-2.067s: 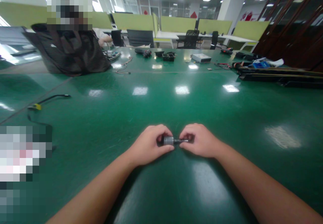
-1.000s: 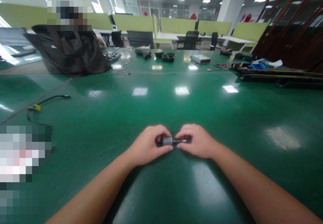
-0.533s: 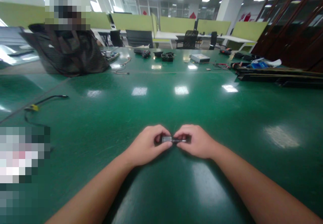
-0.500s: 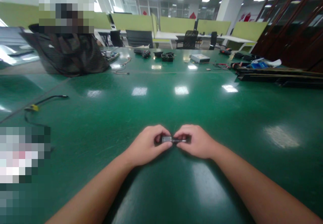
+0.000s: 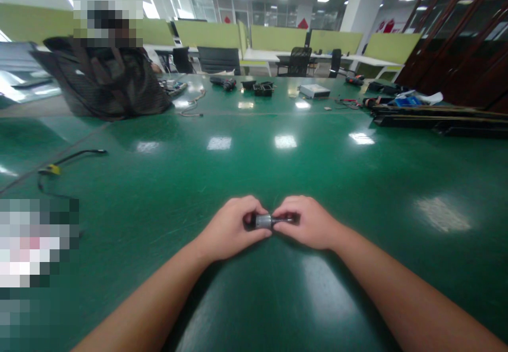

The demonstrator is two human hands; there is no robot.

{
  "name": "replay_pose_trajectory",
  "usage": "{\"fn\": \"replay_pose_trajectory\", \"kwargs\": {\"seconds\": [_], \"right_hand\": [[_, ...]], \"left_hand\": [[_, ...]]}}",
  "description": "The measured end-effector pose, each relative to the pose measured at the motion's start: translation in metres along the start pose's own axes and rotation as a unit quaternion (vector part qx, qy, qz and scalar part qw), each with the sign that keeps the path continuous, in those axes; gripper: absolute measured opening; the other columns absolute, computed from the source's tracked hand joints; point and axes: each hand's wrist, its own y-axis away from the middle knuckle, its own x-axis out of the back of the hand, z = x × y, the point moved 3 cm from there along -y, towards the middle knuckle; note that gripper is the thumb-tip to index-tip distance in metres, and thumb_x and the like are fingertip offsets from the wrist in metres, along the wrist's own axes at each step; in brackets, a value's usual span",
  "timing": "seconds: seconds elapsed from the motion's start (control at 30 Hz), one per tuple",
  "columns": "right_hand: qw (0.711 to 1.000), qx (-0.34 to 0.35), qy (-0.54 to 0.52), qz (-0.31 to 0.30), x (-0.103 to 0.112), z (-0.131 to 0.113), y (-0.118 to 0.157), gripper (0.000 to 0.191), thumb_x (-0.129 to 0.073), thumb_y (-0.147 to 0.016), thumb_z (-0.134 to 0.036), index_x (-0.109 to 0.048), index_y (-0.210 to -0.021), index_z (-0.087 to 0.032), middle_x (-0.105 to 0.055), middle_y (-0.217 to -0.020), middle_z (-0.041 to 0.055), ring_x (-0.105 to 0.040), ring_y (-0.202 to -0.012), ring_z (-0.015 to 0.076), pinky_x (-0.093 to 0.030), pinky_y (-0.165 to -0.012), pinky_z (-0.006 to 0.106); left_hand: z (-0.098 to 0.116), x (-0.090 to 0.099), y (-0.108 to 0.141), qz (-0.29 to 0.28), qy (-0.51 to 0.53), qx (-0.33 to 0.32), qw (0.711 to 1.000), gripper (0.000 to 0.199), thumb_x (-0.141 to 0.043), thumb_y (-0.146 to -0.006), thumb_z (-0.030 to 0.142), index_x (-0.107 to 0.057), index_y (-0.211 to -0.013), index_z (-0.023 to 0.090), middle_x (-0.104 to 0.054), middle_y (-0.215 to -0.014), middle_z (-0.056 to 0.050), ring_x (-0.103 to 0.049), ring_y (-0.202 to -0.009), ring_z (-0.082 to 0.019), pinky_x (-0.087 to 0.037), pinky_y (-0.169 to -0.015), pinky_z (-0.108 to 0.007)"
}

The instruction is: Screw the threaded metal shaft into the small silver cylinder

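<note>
A small metal cylinder (image 5: pixel 263 221) with a thin dark shaft (image 5: pixel 281 219) on its right lies level between my hands, low over the green tabletop (image 5: pixel 254 174). My left hand (image 5: pixel 234 227) pinches the silver cylinder between thumb and fingers. From the right, my right hand (image 5: pixel 309 222) has its thumb and fingers closed round the shaft. The fingertips of both hands nearly meet at the middle. The ends of the piece are partly hidden in my palms.
A large dark bag (image 5: pixel 115 84) stands at the back left. At left lies a black cable (image 5: pixel 83 152) with a yellow tag. Along the far side are a white box (image 5: pixel 314 91), black parts (image 5: pixel 263 88), and long dark strips (image 5: pixel 440 119) at right.
More of the silver cylinder shows now, as my left thumb has shifted slightly down off it. Both hands otherwise keep their place.
</note>
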Motion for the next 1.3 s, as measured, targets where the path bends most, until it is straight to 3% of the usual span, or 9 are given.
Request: {"fn": "replay_pose_trajectory", "kwargs": {"seconds": [0.2,0.7,1.07,1.3], "right_hand": [[1.000,0.004,0.007,-0.002,0.000,0.000,0.000,0.009,-0.072,-0.086,-0.023,-0.077,-0.094,-0.021,-0.074,-0.088,0.0029,-0.065,-0.082,0.0161,-0.045,-0.077,0.029],[1.000,-0.015,0.012,0.000,0.003,0.003,0.002,0.010,-0.077,-0.075,-0.018,-0.072,-0.083,-0.020,-0.069,-0.076,-0.0005,-0.060,-0.070,0.0135,-0.042,-0.069,0.026],[1.000,-0.003,0.012,-0.017,0.017,0.009,0.006,0.005,-0.074,-0.072,-0.016,-0.070,-0.074,-0.018,-0.062,-0.066,-0.0024,-0.055,-0.059,0.0106,-0.040,-0.061,0.024],[0.998,-0.041,0.003,-0.038,0.026,0.018,0.009,0.002,-0.069,-0.071,-0.015,-0.069,-0.072,-0.016,-0.063,-0.066,-0.0008,-0.055,-0.059,0.0113,-0.040,-0.057,0.022]], "left_hand": [[-0.001,0.000,0.000,0.000,-0.004,-0.004,1.000,0.022,-0.076,-0.081,0.037,-0.067,-0.093,0.020,-0.064,-0.081,0.000,-0.057,-0.074,-0.017,-0.040,-0.068,-0.027],[0.000,0.001,0.000,-0.003,0.005,-0.006,1.000,0.021,-0.076,-0.081,0.035,-0.067,-0.093,0.020,-0.065,-0.083,0.000,-0.059,-0.075,-0.017,-0.041,-0.069,-0.028],[-0.002,0.000,0.000,-0.016,0.015,0.003,1.000,0.022,-0.076,-0.082,0.035,-0.067,-0.097,0.021,-0.064,-0.085,0.000,-0.057,-0.075,-0.017,-0.041,-0.071,-0.028],[-0.002,0.000,0.001,-0.011,0.019,0.009,1.000,0.023,-0.077,-0.081,0.037,-0.068,-0.096,0.022,-0.065,-0.086,0.001,-0.058,-0.077,-0.017,-0.041,-0.074,-0.030]]}}
